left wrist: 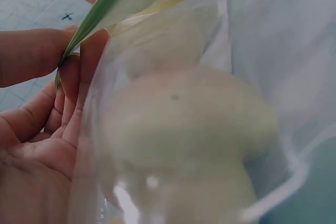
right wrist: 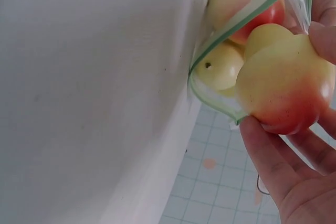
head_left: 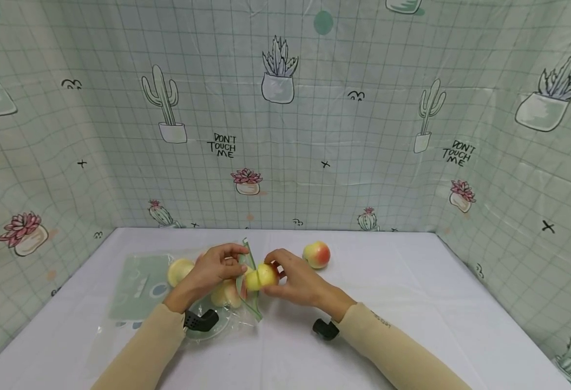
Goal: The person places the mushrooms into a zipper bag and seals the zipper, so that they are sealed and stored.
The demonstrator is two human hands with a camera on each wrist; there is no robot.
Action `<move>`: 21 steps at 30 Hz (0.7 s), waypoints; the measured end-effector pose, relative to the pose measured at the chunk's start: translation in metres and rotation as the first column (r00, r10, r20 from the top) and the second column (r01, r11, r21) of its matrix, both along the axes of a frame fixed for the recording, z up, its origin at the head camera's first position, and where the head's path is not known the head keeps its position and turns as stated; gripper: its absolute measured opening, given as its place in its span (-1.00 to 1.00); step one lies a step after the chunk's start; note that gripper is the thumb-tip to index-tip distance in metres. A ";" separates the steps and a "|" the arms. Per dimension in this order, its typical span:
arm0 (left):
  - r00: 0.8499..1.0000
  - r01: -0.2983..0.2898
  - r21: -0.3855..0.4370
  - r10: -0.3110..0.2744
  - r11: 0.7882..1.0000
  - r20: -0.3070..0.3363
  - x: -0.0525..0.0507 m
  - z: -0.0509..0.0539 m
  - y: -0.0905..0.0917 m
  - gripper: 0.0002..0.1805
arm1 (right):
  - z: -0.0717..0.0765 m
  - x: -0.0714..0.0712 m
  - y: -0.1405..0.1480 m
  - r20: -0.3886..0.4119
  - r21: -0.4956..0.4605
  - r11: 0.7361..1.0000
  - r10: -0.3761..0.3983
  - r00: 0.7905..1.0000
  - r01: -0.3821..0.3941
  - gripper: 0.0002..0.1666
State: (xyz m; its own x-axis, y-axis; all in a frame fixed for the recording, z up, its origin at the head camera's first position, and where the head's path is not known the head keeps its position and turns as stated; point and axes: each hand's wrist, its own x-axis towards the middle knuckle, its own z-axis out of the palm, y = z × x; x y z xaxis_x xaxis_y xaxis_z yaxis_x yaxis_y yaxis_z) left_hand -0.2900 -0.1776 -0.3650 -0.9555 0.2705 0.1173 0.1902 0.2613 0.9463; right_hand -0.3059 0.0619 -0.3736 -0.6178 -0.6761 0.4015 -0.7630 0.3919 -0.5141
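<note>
A clear zip bag with a green-edged mouth [head_left: 253, 310] lies on the table, its opening turned right. My left hand [head_left: 217, 266] pinches the green edge between thumb and fingers, also seen close up in the left wrist view. My right hand [head_left: 297, 279] holds a yellow apple with a red blush [right wrist: 286, 85] at the bag's open mouth. Inside the bag, a red-and-yellow apple [right wrist: 231, 3] and a pale yellow apple [right wrist: 218, 69] show in the right wrist view. Through the film, a pale apple [left wrist: 184, 114] appears blurred in the left wrist view.
Another yellow-red apple [head_left: 316, 254] rests on the white table [head_left: 402, 281], behind my right hand. A pale green panel [head_left: 141, 284] lies at the left under clear film. Grid-patterned cloth [head_left: 314, 135] with plant drawings surrounds the table at the back and sides.
</note>
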 end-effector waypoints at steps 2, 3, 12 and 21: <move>1.000 0.000 0.010 0.000 1.000 0.002 0.000 0.000 0.000 -0.51 | 0.001 0.000 -0.002 0.013 -0.004 1.000 0.007 1.000 -0.007 -0.45; 1.000 -0.002 0.018 0.001 1.000 0.006 0.000 0.001 0.000 -0.50 | 0.001 0.000 -0.003 0.021 -0.008 1.000 0.013 1.000 -0.013 -0.45; 1.000 0.007 0.047 -0.008 0.999 0.022 0.000 0.002 0.000 -0.51 | 0.001 0.002 -0.010 0.080 -0.018 0.999 0.051 0.995 -0.050 -0.48; 0.999 0.025 0.057 -0.027 0.998 0.027 0.001 0.004 0.000 -0.52 | 0.001 0.004 -0.015 0.101 -0.007 0.998 0.065 0.993 -0.065 -0.46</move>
